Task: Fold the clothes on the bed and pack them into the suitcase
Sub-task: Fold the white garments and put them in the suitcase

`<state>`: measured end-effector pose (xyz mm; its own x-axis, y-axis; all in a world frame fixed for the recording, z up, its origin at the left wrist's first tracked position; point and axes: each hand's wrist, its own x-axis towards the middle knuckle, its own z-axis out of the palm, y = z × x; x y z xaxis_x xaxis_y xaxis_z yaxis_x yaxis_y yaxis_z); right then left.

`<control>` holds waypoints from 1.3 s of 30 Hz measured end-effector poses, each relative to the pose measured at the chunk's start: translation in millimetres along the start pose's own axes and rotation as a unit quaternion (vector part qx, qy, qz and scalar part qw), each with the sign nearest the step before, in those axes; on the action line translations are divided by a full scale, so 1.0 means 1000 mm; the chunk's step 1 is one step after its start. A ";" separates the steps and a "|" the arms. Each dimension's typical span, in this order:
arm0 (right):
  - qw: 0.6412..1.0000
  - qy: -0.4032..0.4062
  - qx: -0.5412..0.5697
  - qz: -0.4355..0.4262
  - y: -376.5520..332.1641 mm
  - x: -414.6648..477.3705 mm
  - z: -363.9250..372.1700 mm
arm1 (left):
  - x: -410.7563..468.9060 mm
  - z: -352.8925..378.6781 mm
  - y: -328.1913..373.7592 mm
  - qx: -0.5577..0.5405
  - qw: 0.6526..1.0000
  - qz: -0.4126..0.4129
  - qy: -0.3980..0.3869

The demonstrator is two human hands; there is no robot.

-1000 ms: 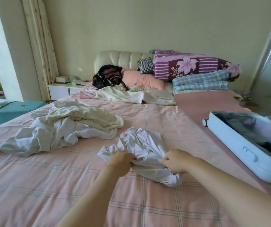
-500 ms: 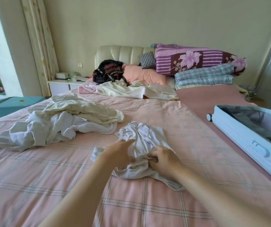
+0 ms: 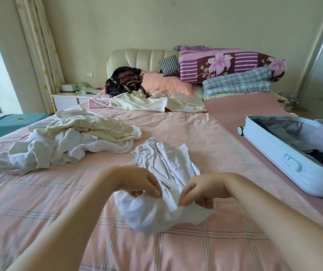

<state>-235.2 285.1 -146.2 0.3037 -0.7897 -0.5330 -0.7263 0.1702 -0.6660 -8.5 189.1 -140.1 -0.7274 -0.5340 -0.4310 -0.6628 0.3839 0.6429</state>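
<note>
The white garment (image 3: 164,169) lay crumpled mid-bed (image 3: 39,212), its near end lifted between my hands. My left hand (image 3: 143,182) pinched a bunched fold and my right hand (image 3: 201,189) pinched the edge beside it, fingers curled on cloth. That end was blurred, so I could not tell hem from collar.

To do this well, I judged I should find two matching corners, shake the piece flat on the sheet, smooth it, then fold toward the middle. The cloth looked thin and limp, likely to slump unless kept taut.

At 10 o'clock from it sat the pile (image 3: 68,145) of pale clothes, not yet folded. At 3 o'clock the suitcase (image 3: 274,151) lay open.

At 12 o'clock a backpack (image 3: 124,81), pillow (image 3: 166,85) and quilts (image 3: 231,63) were heaped against the headboard (image 3: 137,57). A nightstand (image 3: 66,100) and curtain (image 3: 39,45) stood at 11.
</note>
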 end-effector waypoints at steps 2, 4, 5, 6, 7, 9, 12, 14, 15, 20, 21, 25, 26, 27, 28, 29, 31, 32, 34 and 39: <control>0.998 -0.019 0.057 0.005 -0.005 -0.002 -0.006 | -0.012 0.005 0.003 -0.071 0.990 -0.044 -0.114; 0.988 0.138 0.057 -0.024 -0.007 0.010 -0.009 | -0.013 0.009 0.003 -0.091 0.987 -0.051 -0.119; 0.968 0.245 0.041 -0.031 -0.006 0.020 -0.011 | -0.008 0.010 0.001 -0.075 0.994 -0.038 -0.067; 0.941 0.337 0.010 -0.030 -0.002 0.031 -0.015 | 0.003 0.009 -0.004 -0.048 0.999 -0.022 0.012; 0.917 0.396 -0.033 -0.014 0.001 0.041 -0.018 | 0.015 0.009 -0.007 -0.018 0.995 -0.007 0.097; 0.903 0.415 -0.105 0.034 0.006 0.057 -0.020 | 0.042 0.006 -0.016 0.041 0.970 0.006 0.241; 0.912 0.373 -0.158 0.060 0.013 0.070 -0.019 | 0.072 0.007 -0.023 0.127 0.941 0.029 0.311; 0.897 0.402 -0.179 0.041 0.023 0.073 -0.024 | 0.086 0.010 -0.024 0.179 0.943 0.027 0.279; 0.881 0.434 -0.187 0.043 0.027 0.070 -0.028 | 0.091 0.012 -0.024 0.189 0.947 0.016 0.257; 0.760 0.434 -0.389 0.288 0.058 0.026 -0.054 | 0.108 0.014 -0.025 0.233 0.940 0.015 0.247; 0.749 0.398 -0.396 0.353 0.062 0.018 -0.055 | 0.110 0.015 -0.025 0.238 0.936 0.027 0.260; 0.703 0.356 -0.484 0.382 0.074 0.012 -0.054 | 0.112 0.021 -0.017 0.272 0.931 0.008 0.243; 0.718 0.369 -0.503 0.309 0.074 0.014 -0.051 | 0.110 0.022 -0.011 0.285 0.927 -0.009 0.246; 0.757 0.380 -0.488 0.211 0.072 0.017 -0.047 | 0.109 0.021 -0.006 0.288 0.923 -0.022 0.254; 0.804 0.375 -0.444 0.122 0.066 0.019 -0.041 | 0.108 0.021 -0.001 0.289 0.921 -0.032 0.259; 0.841 0.360 -0.398 0.071 0.060 0.023 -0.036 | 0.109 0.021 0.003 0.291 0.919 -0.044 0.261; 0.877 0.308 -0.360 0.084 0.055 0.032 -0.031 | 0.108 0.018 0.010 0.315 0.908 -0.087 0.263; 0.877 0.283 -0.366 0.128 0.056 0.036 -0.031 | 0.106 0.015 0.012 0.329 0.896 -0.118 0.273; 0.860 0.264 -0.370 0.231 0.060 0.040 -0.036 | 0.099 0.008 0.014 0.338 0.873 -0.188 0.298; 0.792 0.255 -0.389 0.396 0.059 0.041 -0.051 | 0.069 -0.013 0.008 0.288 0.867 -0.318 0.255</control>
<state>-297.2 232.5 -180.5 -0.5820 -0.7856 -0.2099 -0.7843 0.4742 0.4000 -61.6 145.6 -156.3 -0.1063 -0.9826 -0.1525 -0.9865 0.1234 -0.1076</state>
